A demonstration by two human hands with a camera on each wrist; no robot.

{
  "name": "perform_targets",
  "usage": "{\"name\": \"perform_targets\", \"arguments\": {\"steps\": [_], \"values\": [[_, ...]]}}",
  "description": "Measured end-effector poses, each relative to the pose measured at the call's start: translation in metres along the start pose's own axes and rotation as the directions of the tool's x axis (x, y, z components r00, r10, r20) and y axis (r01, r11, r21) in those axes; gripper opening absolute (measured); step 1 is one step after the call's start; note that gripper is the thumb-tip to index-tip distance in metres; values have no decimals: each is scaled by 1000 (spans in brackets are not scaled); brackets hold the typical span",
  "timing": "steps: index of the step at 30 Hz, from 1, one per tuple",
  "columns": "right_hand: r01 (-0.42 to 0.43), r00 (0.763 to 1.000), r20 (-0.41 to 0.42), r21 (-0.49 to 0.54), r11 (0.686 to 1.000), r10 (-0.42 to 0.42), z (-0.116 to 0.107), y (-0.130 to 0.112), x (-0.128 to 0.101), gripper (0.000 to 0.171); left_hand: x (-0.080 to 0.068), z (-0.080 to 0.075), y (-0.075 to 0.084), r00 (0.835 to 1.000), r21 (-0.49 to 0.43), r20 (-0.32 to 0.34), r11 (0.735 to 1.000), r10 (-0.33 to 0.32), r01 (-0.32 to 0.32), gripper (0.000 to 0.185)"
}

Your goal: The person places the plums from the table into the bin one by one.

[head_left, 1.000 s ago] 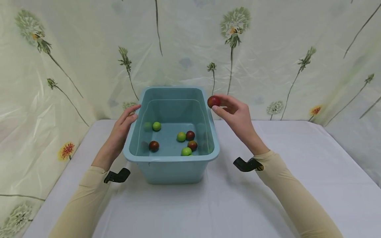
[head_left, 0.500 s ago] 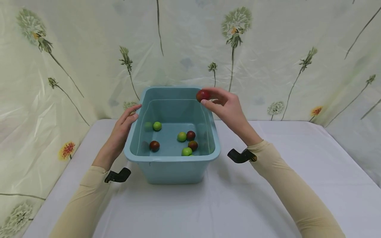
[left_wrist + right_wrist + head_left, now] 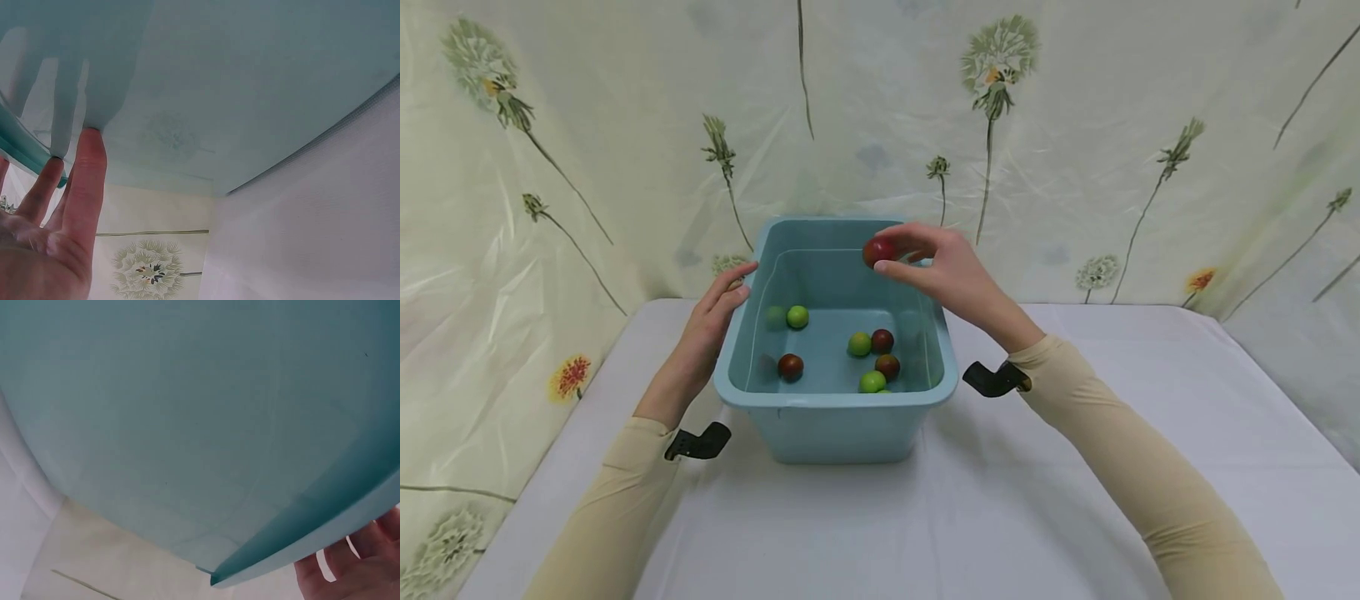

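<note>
A light blue plastic tub [image 3: 820,433] stands on the white table, with water and several small red and green fruits [image 3: 860,343] floating in it. My right hand [image 3: 936,268] pinches a red fruit [image 3: 878,251] above the tub's far right part. My left hand [image 3: 715,312] rests with straight fingers against the tub's left outer wall; in the left wrist view its fingers [image 3: 87,175] touch the tub wall [image 3: 250,81] under the rim. The right wrist view shows mostly the tub's outer wall [image 3: 187,425] and a bit of my right hand [image 3: 362,569].
A white cloth covers the table [image 3: 1000,517]. A pale backdrop printed with dandelions [image 3: 1075,125] hangs close behind the tub and along both sides. Black camera mounts [image 3: 696,443] sit at both wrists.
My right hand has carried the red fruit leftward, from beside the tub's right rim to above the water. The left hand and the tub have stayed put.
</note>
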State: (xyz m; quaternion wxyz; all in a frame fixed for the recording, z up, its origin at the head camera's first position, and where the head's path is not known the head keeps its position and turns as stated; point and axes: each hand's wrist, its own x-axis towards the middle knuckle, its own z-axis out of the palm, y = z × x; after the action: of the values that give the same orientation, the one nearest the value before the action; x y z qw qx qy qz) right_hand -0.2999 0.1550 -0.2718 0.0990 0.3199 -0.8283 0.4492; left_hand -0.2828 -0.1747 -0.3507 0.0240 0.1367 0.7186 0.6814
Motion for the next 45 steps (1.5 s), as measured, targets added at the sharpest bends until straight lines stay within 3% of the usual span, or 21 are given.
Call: {"name": "perform_targets", "arguments": {"steps": [7,16,27,34,40,45], "values": [[27,995,99,-133,991,-13,8,-2,5,37,-1,-1,-1,1000,16,3,1000,3,-3,53],[-40,968,228,-260,965,102,17,-4,6,40,-2,2,1,1000,2,-1,1000,-9,9,53],[-68,939,299,-320,945,168,20,-6,6,43,-3,1,2,1000,5,-11,1000,-9,9,52],[-45,949,285,-288,956,131,18,-3,3,41,-1,0,-1,1000,28,-21,1000,3,-2,52],[-16,973,221,-236,972,69,15,-1,-3,39,0,-2,-1,1000,59,-4,998,11,-11,52],[-59,985,144,-217,974,92,3,-2,-14,47,-2,-7,3,1000,70,-9,998,6,-6,52]]}}
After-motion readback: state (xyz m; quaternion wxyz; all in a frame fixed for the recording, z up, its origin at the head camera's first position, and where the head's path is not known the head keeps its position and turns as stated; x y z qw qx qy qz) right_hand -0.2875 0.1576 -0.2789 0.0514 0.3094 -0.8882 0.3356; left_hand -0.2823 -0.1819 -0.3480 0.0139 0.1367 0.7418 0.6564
